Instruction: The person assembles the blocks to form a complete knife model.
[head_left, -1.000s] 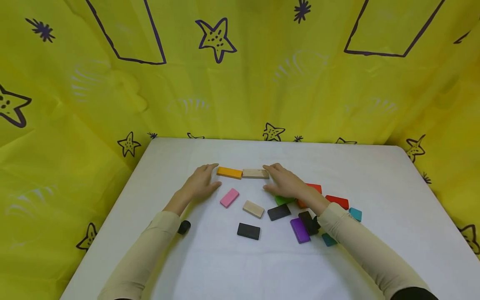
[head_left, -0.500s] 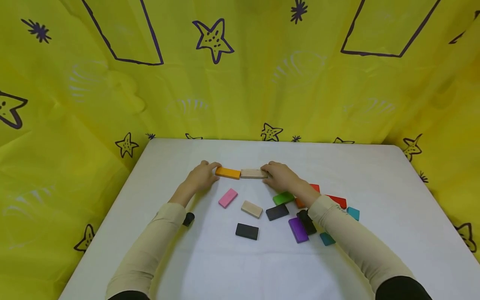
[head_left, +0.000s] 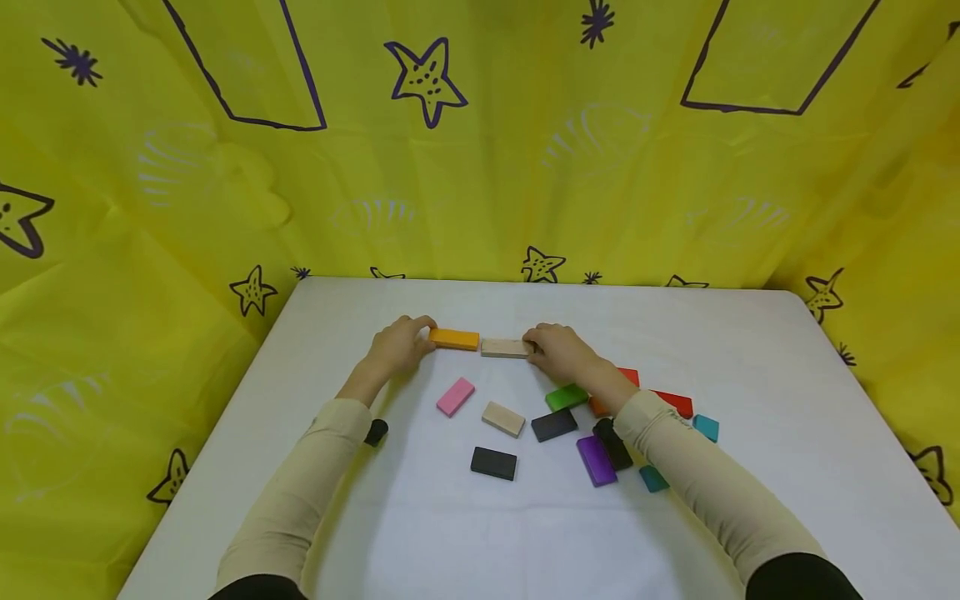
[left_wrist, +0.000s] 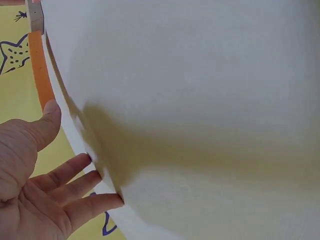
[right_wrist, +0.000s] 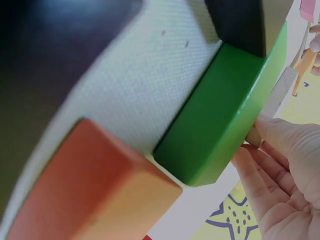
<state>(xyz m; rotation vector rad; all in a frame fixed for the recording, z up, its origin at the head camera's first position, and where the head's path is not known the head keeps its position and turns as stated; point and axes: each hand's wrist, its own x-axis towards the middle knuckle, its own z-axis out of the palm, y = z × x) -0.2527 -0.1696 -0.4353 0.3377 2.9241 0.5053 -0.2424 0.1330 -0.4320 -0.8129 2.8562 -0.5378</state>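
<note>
In the head view, my left hand (head_left: 397, 347) pinches the left end of an orange block (head_left: 456, 339) between thumb and fingers. In the left wrist view the thumb (left_wrist: 50, 112) lies on that block's end, while several other fingertips touch the white surface. My right hand (head_left: 564, 352) grips the right end of a beige wooden block (head_left: 502, 348), part of it hidden by the fingers. The two blocks lie nearly end to end, the orange one slightly farther back.
Nearer me lie a pink block (head_left: 456, 397), a second beige block (head_left: 504, 418), black blocks (head_left: 493, 463), a purple block (head_left: 597, 461) and a green block (head_left: 566, 397). Red blocks (head_left: 675, 404) and teal blocks (head_left: 706, 427) lie around my right forearm. A yellow curtain (head_left: 480, 192) borders the white table (head_left: 420, 533).
Both hands have closed from spread fingers onto the outer ends of the orange and beige blocks. The orange block has shifted slightly away from me and turned a little.
</note>
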